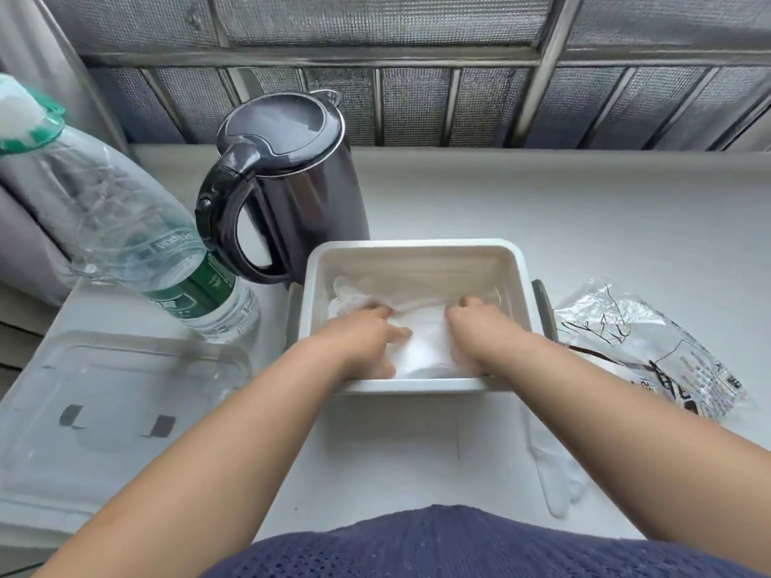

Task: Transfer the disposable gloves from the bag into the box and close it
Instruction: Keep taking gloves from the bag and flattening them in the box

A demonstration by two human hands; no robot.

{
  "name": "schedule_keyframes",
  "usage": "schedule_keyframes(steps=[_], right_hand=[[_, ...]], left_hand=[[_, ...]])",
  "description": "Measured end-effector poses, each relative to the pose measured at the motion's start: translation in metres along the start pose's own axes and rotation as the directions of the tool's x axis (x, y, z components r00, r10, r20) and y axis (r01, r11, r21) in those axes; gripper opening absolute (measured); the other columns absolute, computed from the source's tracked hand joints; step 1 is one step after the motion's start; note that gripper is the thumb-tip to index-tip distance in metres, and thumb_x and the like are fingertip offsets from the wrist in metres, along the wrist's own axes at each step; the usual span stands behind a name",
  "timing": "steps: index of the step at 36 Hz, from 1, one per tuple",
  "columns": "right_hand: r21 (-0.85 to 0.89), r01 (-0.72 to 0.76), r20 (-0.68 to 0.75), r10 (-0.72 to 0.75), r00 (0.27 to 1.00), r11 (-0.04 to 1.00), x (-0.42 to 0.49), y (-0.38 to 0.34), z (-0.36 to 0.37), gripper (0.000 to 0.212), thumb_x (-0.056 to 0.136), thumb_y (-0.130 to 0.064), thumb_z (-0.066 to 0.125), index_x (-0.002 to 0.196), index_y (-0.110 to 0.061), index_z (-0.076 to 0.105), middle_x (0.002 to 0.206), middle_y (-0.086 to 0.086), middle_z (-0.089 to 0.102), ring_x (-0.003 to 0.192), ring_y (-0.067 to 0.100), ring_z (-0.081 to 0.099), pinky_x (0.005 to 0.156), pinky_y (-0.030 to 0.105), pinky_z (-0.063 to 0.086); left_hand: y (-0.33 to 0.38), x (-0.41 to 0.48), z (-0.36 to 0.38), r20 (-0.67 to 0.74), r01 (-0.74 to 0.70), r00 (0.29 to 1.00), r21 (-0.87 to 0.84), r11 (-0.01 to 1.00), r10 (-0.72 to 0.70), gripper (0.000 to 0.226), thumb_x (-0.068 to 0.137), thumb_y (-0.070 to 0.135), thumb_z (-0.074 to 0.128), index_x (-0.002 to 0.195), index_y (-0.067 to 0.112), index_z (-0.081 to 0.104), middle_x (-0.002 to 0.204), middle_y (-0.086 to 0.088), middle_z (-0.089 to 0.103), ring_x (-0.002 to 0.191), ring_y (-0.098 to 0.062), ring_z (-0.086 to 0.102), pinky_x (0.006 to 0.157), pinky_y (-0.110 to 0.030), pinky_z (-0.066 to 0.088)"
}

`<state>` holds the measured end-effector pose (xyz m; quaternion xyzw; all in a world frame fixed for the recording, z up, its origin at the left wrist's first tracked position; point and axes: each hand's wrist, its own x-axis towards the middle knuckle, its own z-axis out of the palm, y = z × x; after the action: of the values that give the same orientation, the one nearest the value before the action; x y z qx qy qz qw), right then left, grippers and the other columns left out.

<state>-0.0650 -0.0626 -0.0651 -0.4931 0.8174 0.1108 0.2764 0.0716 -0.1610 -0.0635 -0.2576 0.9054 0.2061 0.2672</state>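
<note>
A white rectangular box (413, 247) stands in the middle of the table with its top uncovered. Inside it lies a stack of thin translucent white disposable gloves (421, 348). Both my hands reach down into the box. My left hand (367, 340) grips the left side of the stack with curled fingers, and my right hand (471, 331) grips the right side, its fingertips partly hidden under the gloves. The crumpled clear printed bag (651, 348) lies flat to the right of the box. One loose glove (555, 473) lies on the table at the near right.
A clear plastic lid (117, 394) rests on the table at the left. A dark electric kettle (292, 181) stands just behind the box's left corner, and a large water bottle (125, 227) leans beside it. A window grille runs along the back.
</note>
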Motion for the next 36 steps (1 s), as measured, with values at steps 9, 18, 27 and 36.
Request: schedule_keyframes(steps=[9,18,27,36], right_hand=[[0.004,0.020,0.005,-0.020,1.000,1.000,0.002,0.003,0.005,0.032,0.087,-0.004,0.043,0.119,-0.005,0.047,0.125,0.015,0.041,0.118,0.035,0.045,0.091,0.036,0.041],[0.336,0.329,-0.673,-0.019,0.739,0.883,-0.045,0.017,-0.009,0.027,0.090,-0.021,0.053,0.110,-0.008,0.066,0.111,0.007,0.067,0.107,0.026,0.060,0.089,0.032,0.044],[0.358,0.205,-0.736,0.140,0.663,0.911,-0.087,0.067,0.016,0.052,0.073,-0.037,0.038,0.107,-0.008,0.065,0.110,0.012,0.065,0.106,0.035,0.057,0.091,0.044,0.040],[0.409,-0.014,-0.480,0.228,0.847,0.912,-0.120,0.125,0.051,0.042,0.085,-0.017,0.054,0.126,-0.017,0.046,0.129,0.003,0.050,0.117,0.027,0.048,0.092,0.035,0.034]], left_hand=[[-0.004,0.009,0.003,0.104,-0.009,0.995,0.043,0.999,0.005,0.060,0.091,0.039,0.051,0.145,0.042,0.026,0.159,0.004,0.005,0.146,-0.018,0.002,0.118,-0.041,0.012],[0.018,-0.043,-0.008,-0.417,-0.001,0.898,-0.325,0.946,-0.142,0.037,0.091,0.033,0.053,0.128,0.029,0.057,0.134,0.008,0.055,0.125,-0.012,0.046,0.101,-0.029,0.039],[0.101,-0.065,0.015,-0.662,-0.385,0.749,-0.470,0.794,-0.028,0.019,0.088,0.015,0.061,0.106,0.019,0.068,0.086,0.015,0.061,0.078,-0.004,0.056,0.067,-0.007,0.039],[0.166,-0.046,0.051,-0.100,-0.092,0.995,-0.748,0.657,0.026,0.018,0.091,0.020,0.051,0.096,0.027,0.067,0.092,0.001,0.065,0.076,-0.010,0.057,0.068,-0.025,0.047]])
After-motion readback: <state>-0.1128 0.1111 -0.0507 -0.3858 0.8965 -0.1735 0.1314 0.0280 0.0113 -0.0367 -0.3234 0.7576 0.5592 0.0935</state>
